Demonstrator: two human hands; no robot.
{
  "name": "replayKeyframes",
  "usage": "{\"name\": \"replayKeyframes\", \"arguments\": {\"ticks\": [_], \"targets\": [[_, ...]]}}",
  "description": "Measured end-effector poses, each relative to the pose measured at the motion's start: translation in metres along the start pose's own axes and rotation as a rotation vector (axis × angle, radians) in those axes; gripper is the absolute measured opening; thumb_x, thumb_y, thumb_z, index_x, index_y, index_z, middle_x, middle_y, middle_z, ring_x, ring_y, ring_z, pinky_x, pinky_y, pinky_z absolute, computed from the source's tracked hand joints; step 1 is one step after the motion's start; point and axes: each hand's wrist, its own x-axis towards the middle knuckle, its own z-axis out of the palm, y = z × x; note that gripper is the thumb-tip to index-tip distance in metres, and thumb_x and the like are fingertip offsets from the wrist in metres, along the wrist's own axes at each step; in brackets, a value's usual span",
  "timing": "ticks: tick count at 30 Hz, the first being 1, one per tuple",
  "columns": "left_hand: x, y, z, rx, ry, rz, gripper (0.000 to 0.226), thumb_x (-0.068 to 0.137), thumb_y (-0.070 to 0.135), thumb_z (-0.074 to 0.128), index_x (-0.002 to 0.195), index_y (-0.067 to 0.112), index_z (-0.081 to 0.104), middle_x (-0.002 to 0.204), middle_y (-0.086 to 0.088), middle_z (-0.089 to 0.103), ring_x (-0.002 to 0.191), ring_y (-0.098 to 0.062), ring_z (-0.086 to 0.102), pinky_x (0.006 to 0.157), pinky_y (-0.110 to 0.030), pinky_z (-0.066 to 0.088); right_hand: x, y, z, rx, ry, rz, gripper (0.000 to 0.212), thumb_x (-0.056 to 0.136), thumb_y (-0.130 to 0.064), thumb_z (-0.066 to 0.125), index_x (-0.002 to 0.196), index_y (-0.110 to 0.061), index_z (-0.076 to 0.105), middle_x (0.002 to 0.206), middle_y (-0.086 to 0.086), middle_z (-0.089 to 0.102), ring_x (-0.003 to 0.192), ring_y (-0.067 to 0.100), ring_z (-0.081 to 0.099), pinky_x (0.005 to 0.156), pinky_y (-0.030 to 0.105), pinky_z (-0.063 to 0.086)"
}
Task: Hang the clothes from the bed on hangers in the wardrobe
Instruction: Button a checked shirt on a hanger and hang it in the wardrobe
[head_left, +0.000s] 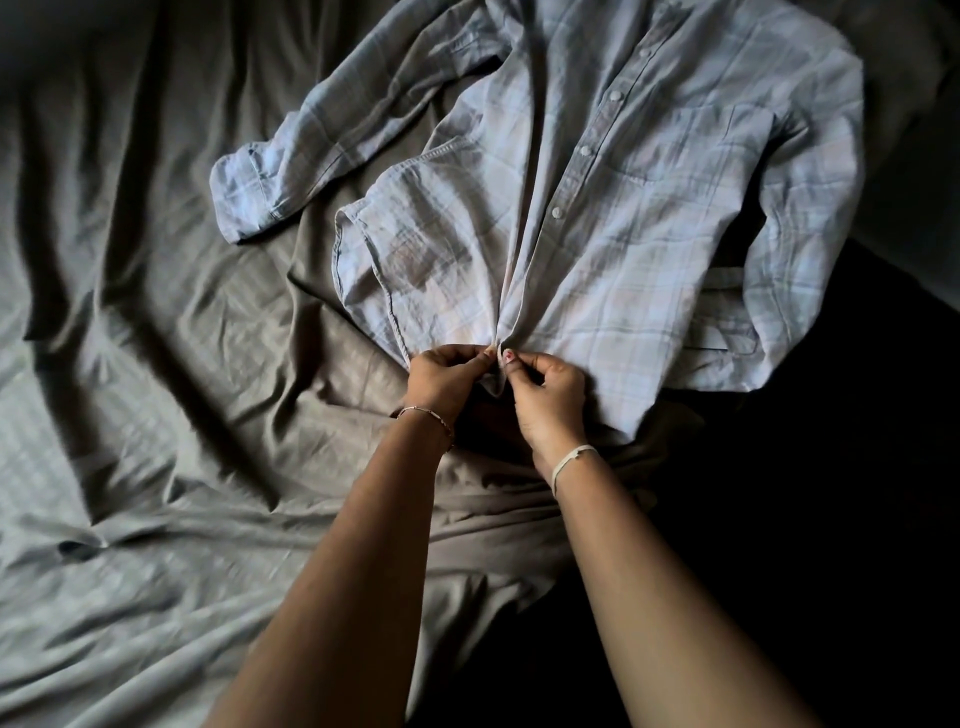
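Observation:
A pale blue checked shirt (613, 208) lies front up on the bed, collar at the far end and hem toward me. Its button placket runs down the middle with several white buttons showing. One sleeve stretches out to the left, and the other is folded under at the right. My left hand (447, 379) pinches the left edge of the placket near the hem. My right hand (545, 395) pinches the right edge just beside it. Both hands meet at the lowest part of the shirt front. No hanger or wardrobe is in view.
A crumpled grey-brown bedsheet (171, 364) covers the bed to the left and below. A dark shadowed area (805, 519) lies at the right. A grey pillow or cushion edge (914, 182) shows at the far right.

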Motion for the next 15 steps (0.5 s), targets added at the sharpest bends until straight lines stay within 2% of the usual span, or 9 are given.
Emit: {"name": "replayKeyframes", "arguments": {"ticks": [3,6,9,12,15], "targets": [[0.0021,-0.0019,-0.0010,-0.033,0.001,-0.027,0.010,0.077,0.010,0.078,0.080,0.002,0.073,0.071,-0.018,0.068,0.065,-0.025,0.063,0.083,-0.047,0.053,0.0037,-0.0006,-0.0013,0.017,0.001,0.028,0.012,0.088,-0.007,0.067,0.096,0.001,0.073,0.081,0.002,0.067,0.057,-0.009,0.055,0.061,0.003,0.042],[0.0031,-0.0005,-0.0017,-0.082,-0.017,-0.059,0.013,0.077,0.008,0.077,0.079,-0.003,0.070,0.064,-0.016,0.066,0.056,-0.023,0.062,0.075,-0.041,0.054,0.0058,-0.0027,0.0013,0.003,0.004,0.051,0.012,0.083,-0.004,0.072,0.094,0.000,0.073,0.080,0.003,0.069,0.063,-0.001,0.059,0.062,0.006,0.046],[0.0026,0.0023,-0.0013,-0.130,-0.014,-0.097,0.015,0.072,0.008,0.076,0.074,-0.004,0.068,0.060,-0.017,0.063,0.051,-0.024,0.057,0.068,-0.036,0.051,0.0061,-0.0043,0.0029,0.021,-0.001,0.084,0.009,0.081,-0.003,0.073,0.089,0.000,0.074,0.069,0.000,0.067,0.052,-0.004,0.057,0.055,0.009,0.045],[0.0013,0.0030,-0.0024,-0.114,-0.011,-0.101,0.023,0.069,0.014,0.082,0.076,-0.004,0.069,0.065,-0.018,0.063,0.057,-0.026,0.058,0.073,-0.042,0.052,0.0061,-0.0052,0.0036,0.036,-0.002,0.109,0.005,0.078,-0.002,0.075,0.080,-0.006,0.073,0.064,-0.003,0.065,0.047,-0.007,0.055,0.053,0.010,0.045],[-0.0003,0.0012,-0.0021,-0.077,-0.036,-0.071,0.029,0.065,0.022,0.087,0.070,0.001,0.068,0.063,-0.019,0.064,0.064,-0.028,0.061,0.077,-0.046,0.055,0.0081,-0.0021,0.0044,0.021,0.016,0.120,0.009,0.077,-0.004,0.076,0.074,-0.011,0.071,0.063,-0.001,0.066,0.046,-0.005,0.054,0.051,0.014,0.045]]}}
